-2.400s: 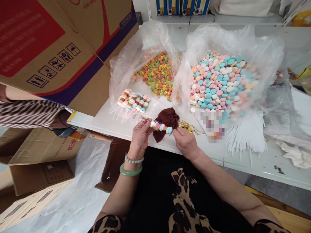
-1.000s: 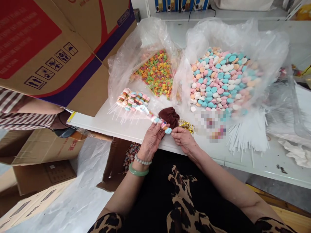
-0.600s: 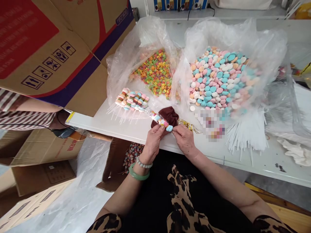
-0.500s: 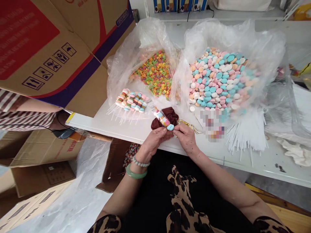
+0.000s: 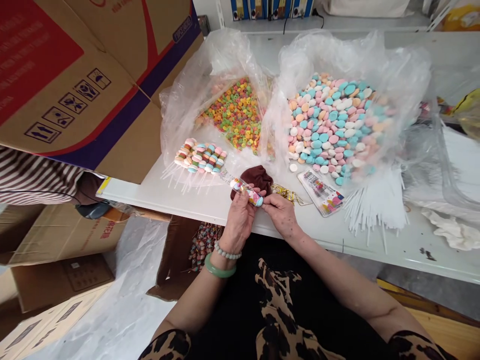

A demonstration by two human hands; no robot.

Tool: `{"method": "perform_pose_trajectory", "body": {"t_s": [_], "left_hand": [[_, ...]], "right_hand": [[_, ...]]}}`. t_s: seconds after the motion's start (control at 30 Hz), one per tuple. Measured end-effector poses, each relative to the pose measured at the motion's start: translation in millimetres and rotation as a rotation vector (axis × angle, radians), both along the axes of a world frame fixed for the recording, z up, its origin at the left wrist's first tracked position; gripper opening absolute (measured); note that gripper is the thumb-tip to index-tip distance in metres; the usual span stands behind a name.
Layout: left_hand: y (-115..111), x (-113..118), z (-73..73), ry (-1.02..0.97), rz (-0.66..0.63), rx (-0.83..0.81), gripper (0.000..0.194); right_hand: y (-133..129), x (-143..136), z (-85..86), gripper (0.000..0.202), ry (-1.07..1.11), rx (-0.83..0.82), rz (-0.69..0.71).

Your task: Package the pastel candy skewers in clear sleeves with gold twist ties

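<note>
A candy stick in a clear printed wrapper (image 5: 243,189) lies slanted across the fingers of my left hand (image 5: 240,217). That hand is closed round it from below. At the wrapper's lower end, beside a pale blue candy, the fingertips of my right hand (image 5: 282,212) pinch together. Behind my hands rests a dark brown cloth (image 5: 258,176). Gold twist ties (image 5: 287,192) lie just right of it, and a stack of printed clear wrappers (image 5: 320,191) is farther right. Several candy sticks (image 5: 204,156) with white sticks lie at the left.
Two plastic bags stand behind, one with small ring candies (image 5: 242,115), the other with pastel candies (image 5: 330,125). White sticks (image 5: 377,210) are spread at the right. A large carton (image 5: 123,90) rises at the left; an open box (image 5: 168,260) sits below the table edge (image 5: 150,200).
My left hand has turned and now wraps further round the wrapped candy stick, which lies lower and flatter. My right fingers stay at its lower end. The view has shifted slightly.
</note>
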State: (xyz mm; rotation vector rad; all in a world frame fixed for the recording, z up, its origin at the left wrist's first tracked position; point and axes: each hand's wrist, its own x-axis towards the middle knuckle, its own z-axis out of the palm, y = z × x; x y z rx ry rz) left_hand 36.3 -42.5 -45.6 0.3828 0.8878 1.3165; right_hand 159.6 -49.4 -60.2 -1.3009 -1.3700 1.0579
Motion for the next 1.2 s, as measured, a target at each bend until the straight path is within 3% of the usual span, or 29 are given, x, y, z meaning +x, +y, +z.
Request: {"method": "perform_pose_trajectory", "body": {"t_s": [0.13,0.3,0.6,0.73,0.9,1.07,1.2], "left_hand": [[2,-7,0.4,-0.023,-0.002,-0.017,0.033],[5,-11,4.2,0.016,-0.002,-0.024,0.035],[-10,3,4.5,0.164,0.016,0.063,0.039],[-13,5,1.2,0.193,0.027,0.044,0.039],[-11,5,-6.3,0.147,-0.013,-0.056,0.035],[-6,4,2.2,0.07,0.003,-0.057,0.034],[-5,3,10.9,0.068,0.009,-0.068,0.035]], "right_hand": [[1,1,0.2,0.012,0.065,-0.131,0.09],[1,3,9.1,0.013,-0.036,-0.124,0.18],[-5,-15,-2.0,0.025,0.312,-0.477,0.052],[-3,-20,-3.3,0.026,0.42,-0.521,0.004],[-1,-13,-4.7,0.025,0.309,-0.317,-0.05],[-2,-4,3.6,0.023,-0.029,-0.046,0.052],[-6,-1,11.3,0.022,-0.445,0.164,0.071]]}}
